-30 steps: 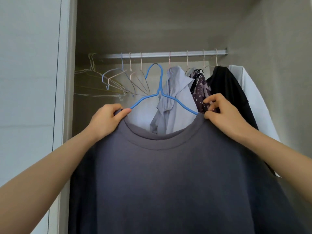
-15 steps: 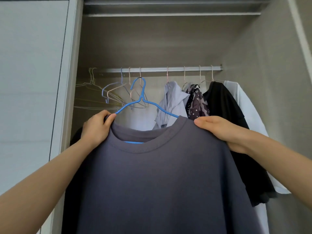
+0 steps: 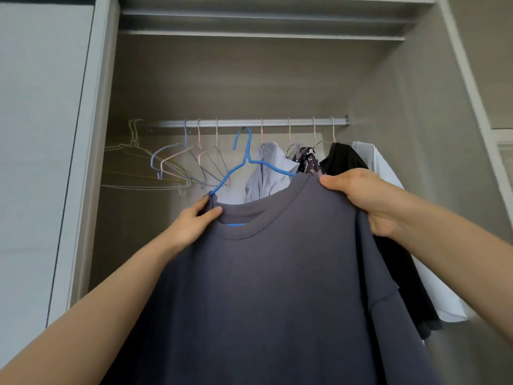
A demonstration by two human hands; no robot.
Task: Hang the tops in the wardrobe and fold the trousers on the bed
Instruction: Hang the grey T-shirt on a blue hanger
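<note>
Head view, the only one given. A dark grey top [image 3: 277,287] is held up in front of the open wardrobe [image 3: 249,79], already threaded on a blue hanger [image 3: 244,159].

The left hand [image 3: 191,226] is pinched on the collar edge at the hanger's lower left end, thumb laid over the front of the fabric. The right hand [image 3: 363,195] is curled round the top's right shoulder seam, and cloth is bunched under the fingers. Both hands are occupied by the garment.

The hanger is tilted, with its left end low and its right end high. Its long axis is set roughly along the rail [image 3: 249,123], not across it. The hook stands above and between the hands, nearer the left one, with its opening turned to the left. The hook's crown is seen just under the rail, and contact cannot be told.

The hook is lined up with a gap between the empty hangers [image 3: 172,165] on the left and a pale blue shirt [image 3: 270,168] on the right. A black top [image 3: 344,159] and a white top [image 3: 380,168] are hung further right.

The step is judged as hanging, not yet seated. A short lift up and over the rail is called for, guided mostly by the left hand.
</note>
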